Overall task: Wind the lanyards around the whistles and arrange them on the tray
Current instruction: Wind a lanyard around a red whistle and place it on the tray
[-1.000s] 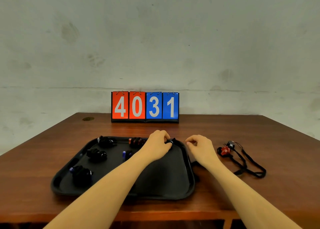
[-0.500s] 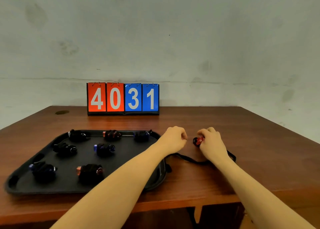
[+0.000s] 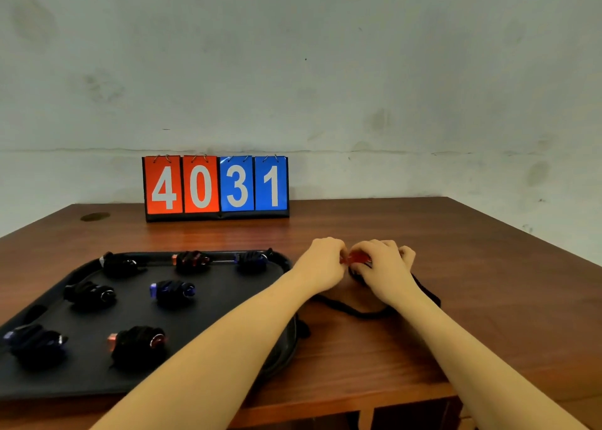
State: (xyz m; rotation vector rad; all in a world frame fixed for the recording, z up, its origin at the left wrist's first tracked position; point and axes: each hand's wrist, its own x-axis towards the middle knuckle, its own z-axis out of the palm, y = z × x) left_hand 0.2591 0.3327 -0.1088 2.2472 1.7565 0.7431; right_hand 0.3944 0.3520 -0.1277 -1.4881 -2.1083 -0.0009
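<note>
A stained pale wall backs a brown wooden table (image 3: 456,266), with a flip scoreboard (image 3: 215,187) reading 4031 standing at its far edge. On the left part of the table lies a black tray (image 3: 228,292) carrying seven whistles already wrapped in their black cords, among them a blue one (image 3: 172,290) near the middle and a red-tipped one (image 3: 138,341) toward the near side. Just right of the tray's far corner, both hands meet over the bare wood. The left hand (image 3: 322,263) and the right hand (image 3: 384,270) are curled together around a red whistle (image 3: 355,258), each pinching an end of it, so its long axis seems to run left to right between them. Its black lanyard (image 3: 351,310) trails loose on the table toward the person, looping under the right wrist and out past it on the right. The slack therefore lies on the near side of the grip, closer to the right hand, which looks better placed to gather and wind it while the left steadies the whistle. This appears to be the last one left unwound
</note>
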